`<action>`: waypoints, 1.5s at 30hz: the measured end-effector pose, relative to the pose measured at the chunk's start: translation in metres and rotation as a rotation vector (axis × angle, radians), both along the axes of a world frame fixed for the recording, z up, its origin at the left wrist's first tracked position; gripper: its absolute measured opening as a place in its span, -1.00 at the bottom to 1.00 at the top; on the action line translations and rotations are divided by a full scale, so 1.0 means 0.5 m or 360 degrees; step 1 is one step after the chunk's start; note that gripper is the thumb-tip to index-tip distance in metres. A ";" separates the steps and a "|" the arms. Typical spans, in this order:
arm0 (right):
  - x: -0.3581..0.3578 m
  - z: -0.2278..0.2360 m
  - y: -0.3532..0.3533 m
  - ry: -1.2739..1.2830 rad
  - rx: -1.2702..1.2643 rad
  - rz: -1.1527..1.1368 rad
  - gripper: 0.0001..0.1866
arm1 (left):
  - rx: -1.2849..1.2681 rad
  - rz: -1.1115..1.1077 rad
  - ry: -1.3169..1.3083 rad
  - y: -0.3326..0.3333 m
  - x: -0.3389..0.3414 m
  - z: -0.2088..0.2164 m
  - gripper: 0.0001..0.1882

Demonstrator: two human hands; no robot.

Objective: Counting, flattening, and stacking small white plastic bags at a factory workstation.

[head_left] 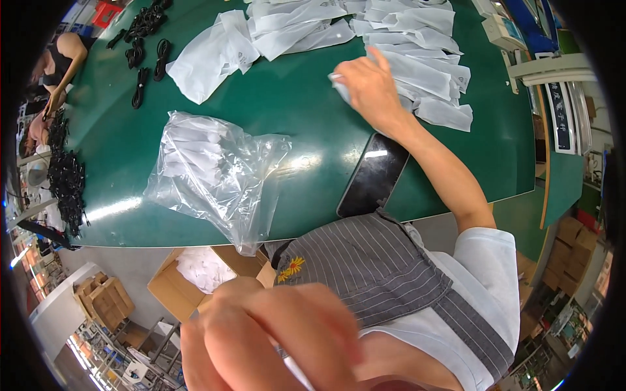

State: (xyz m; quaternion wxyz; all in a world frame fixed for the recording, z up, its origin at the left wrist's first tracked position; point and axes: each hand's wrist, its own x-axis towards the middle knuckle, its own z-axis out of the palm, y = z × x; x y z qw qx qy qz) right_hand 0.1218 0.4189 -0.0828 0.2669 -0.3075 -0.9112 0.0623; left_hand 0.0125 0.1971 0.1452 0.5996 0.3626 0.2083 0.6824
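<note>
My right hand (372,91) reaches over the green table, its fingers closed on a frosted white bag (340,90), which is mostly hidden under the hand. Beside it, rows of similar frosted white bags (417,72) overlap one another. My left hand (261,332) is raised very near the camera, curled and blurred. A thin white sliver shows by its fingers, but what it holds cannot be made out. A clear plastic bag (251,169) with several white packets inside lies at the middle left. The black phone (375,176) rests below my right wrist.
Coiled black cables (145,23) lie at the far left, with a heap of black cables (67,176) along the left edge. Another person's arm (68,72) is beyond it. Below the table's near edge stands an open cardboard box (171,283) containing white material.
</note>
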 end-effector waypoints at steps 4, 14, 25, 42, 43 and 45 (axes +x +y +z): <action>-0.068 0.022 -0.036 0.0308 -0.0249 0.0829 -0.90 | -0.0082 0.0400 0.1084 -0.001 -0.004 -0.173 -0.82; -0.014 0.050 -0.002 0.0488 -0.1292 0.0716 -0.76 | 0.0345 0.0742 0.2861 0.145 0.002 -0.449 -0.56; 0.008 0.015 0.024 -0.0167 -0.0403 0.0526 -0.76 | 0.0496 0.0870 0.2904 0.182 -0.037 -0.450 -0.63; -0.033 0.109 0.081 -0.0657 -0.0720 0.0713 -0.78 | 0.0243 0.0903 0.2962 0.223 -0.053 -0.425 -0.54; -0.036 0.118 0.080 -0.0784 -0.1106 0.0793 -0.80 | 0.0237 0.0904 0.2966 0.221 -0.060 -0.435 -0.54; -0.043 0.103 0.099 -0.0786 -0.1135 0.0775 -0.81 | 0.0203 0.0761 0.2825 0.223 -0.066 -0.455 -0.53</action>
